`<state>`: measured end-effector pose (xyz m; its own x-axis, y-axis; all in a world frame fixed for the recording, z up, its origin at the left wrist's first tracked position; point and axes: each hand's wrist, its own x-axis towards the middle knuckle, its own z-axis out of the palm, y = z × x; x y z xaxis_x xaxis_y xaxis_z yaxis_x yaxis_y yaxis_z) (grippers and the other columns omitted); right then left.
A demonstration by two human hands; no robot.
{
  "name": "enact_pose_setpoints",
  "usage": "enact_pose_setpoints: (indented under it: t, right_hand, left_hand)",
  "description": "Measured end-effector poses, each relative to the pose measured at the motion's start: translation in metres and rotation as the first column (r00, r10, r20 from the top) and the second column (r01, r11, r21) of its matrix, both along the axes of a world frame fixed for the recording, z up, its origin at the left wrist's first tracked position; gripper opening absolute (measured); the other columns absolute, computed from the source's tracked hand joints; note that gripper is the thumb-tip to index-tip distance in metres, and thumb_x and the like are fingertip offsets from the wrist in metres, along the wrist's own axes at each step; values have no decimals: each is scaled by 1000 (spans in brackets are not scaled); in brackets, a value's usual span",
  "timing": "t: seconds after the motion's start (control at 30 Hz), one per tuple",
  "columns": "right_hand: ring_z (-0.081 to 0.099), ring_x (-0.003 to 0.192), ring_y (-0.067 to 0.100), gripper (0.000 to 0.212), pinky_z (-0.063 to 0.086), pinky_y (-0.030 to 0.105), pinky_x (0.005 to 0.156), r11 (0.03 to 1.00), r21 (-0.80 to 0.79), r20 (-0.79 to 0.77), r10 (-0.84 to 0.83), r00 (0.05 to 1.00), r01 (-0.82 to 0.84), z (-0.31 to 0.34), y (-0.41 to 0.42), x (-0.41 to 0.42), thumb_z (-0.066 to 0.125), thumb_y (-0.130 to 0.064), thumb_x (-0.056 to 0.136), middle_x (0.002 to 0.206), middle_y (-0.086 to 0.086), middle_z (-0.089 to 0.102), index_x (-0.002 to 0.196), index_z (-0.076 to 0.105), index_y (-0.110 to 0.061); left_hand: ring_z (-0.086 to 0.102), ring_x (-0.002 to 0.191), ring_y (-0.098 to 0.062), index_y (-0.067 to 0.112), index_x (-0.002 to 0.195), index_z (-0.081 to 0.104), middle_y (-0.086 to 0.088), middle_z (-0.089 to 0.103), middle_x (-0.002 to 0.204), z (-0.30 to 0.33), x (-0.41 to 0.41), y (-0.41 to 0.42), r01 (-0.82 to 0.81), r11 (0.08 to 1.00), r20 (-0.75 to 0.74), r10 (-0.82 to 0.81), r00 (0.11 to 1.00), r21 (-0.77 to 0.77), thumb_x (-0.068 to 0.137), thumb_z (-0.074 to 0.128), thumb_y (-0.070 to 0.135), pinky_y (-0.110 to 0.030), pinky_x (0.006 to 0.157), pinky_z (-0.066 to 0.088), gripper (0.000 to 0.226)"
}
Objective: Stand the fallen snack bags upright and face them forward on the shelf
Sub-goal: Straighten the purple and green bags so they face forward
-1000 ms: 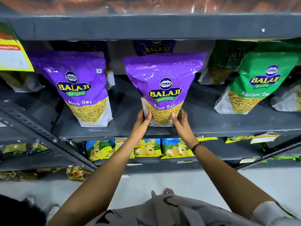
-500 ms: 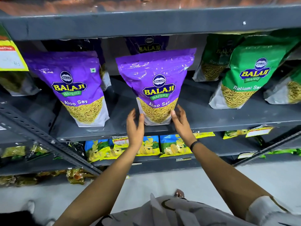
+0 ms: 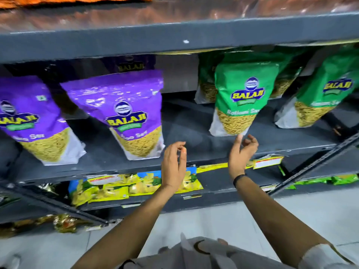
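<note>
Both hands are bare and empty in front of the grey metal shelf (image 3: 194, 148). The left hand (image 3: 173, 167) hangs with its fingers loosely curled and holds nothing; the right hand (image 3: 242, 152) is also released, fingers half curled, with one fingertip reaching up to the bottom edge of the green Balaji Ratlami Sev bag (image 3: 240, 98), whether touching it or just short is too blurred to tell. That bag lies at about 12 o'clock from the right hand and at roughly 1 o'clock from the left, so the right hand is clearly the nearer, and the bag's long axis runs close to upright, its top leaning slightly toward 1 o'clock, label facing out. My guess is that this green bag is the next one to be squared up, with the hands coming in on either side of its base. At 10 o'clock from the left hand stands the purple Balaji Aloo Sev bag (image 3: 128, 113), upright and facing forward, free of both hands. Counting front-row bags: two purple, this one and another purple bag (image 3: 33, 121) at the far left edge, and two green, the second green bag (image 3: 318, 98) leaning at the far right. Darker bags stand behind them, at least one purple and a couple of green, too shadowed to count surely.
</note>
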<state>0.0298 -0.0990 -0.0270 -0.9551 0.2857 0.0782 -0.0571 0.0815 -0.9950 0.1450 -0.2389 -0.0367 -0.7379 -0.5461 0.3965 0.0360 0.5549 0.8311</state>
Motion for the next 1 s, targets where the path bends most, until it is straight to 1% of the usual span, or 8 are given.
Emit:
enact_pose_setpoints:
  t: [0.07, 0.13, 0.2, 0.27, 0.4, 0.53, 0.7, 1.0]
  right_hand:
    - [42, 127, 33, 47, 35, 40, 108, 997, -40, 47, 69, 997, -67, 0, 28, -22, 43, -29, 99, 124, 10, 40, 135, 35, 0]
    - [36, 138, 25, 51, 33, 28, 107, 972, -94, 97, 226, 969, -217, 2, 56, -46, 36, -36, 100, 138, 4, 38, 144, 29, -11]
    - [28, 145, 19, 54, 29, 34, 115, 913, -82, 167, 409, 897, -401, 3, 73, -68, 31, -44, 100, 152, -4, 30, 149, 22, -24]
    - [24, 147, 18, 56, 25, 44, 120, 833, -77, 239, 549, 801, -548, 7, 83, -84, 26, -51, 98, 159, -8, 21, 150, 18, -33]
    - [27, 146, 14, 48, 20, 46, 122, 692, -59, 243, 709, 662, -719, 15, 84, -93, 19, -57, 96, 154, -12, 30, 142, 28, -43]
    - [19, 149, 12, 56, 14, 45, 124, 655, -70, 224, 745, 628, -753, 15, 82, -91, 17, -53, 97, 160, -11, 21, 151, 17, -35]
    - [21, 148, 14, 57, 15, 45, 124, 624, -78, 244, 768, 592, -778, 17, 82, -82, 16, -54, 97, 160, -10, 23, 151, 15, -36]
    - [20, 148, 11, 56, 13, 42, 124, 658, -87, 234, 744, 626, -748, 17, 89, -57, 15, -58, 96, 159, -14, 23, 149, 17, -41]
  left_hand:
    - [55, 93, -6, 16, 116, 54, 4, 57, 106, 2, -25, 22, 9, 988, 3, -10, 1000, 156, 94, 43, 23, -1, 81, 36, 25]
    - [53, 98, -6, 7, 123, 49, -2, 55, 118, 6, -56, 44, 12, 956, 48, -28, 998, 293, 96, 43, 19, 4, 80, 32, 31]
    - [46, 112, -5, 11, 135, 41, -1, 46, 136, 12, -83, 56, -5, 909, 155, -66, 986, 417, 97, 40, 25, 7, 81, 27, 40]
    - [36, 124, -3, 21, 142, 30, 4, 36, 147, 18, -102, 64, -19, 872, 235, -110, 966, 489, 98, 33, 37, -1, 90, 21, 47]
    - [19, 140, -4, 27, 146, 20, 7, 18, 157, 22, -120, 63, 25, 831, 272, -210, 939, 556, 96, 21, 51, -24, 113, 10, 56]
    - [25, 143, -17, 25, 146, 24, 2, 26, 156, 23, -123, 61, 28, 800, 269, -234, 934, 599, 92, 17, 58, -41, 121, 12, 64]
    - [27, 142, -18, 25, 146, 23, 2, 26, 156, 20, -115, 64, 10, 778, 260, -222, 940, 628, 90, 17, 61, -43, 121, 14, 67]
    - [28, 141, -15, 31, 145, 25, 6, 28, 155, 21, -95, 73, -9, 767, 294, -235, 926, 642, 88, 19, 65, -34, 114, 14, 66]
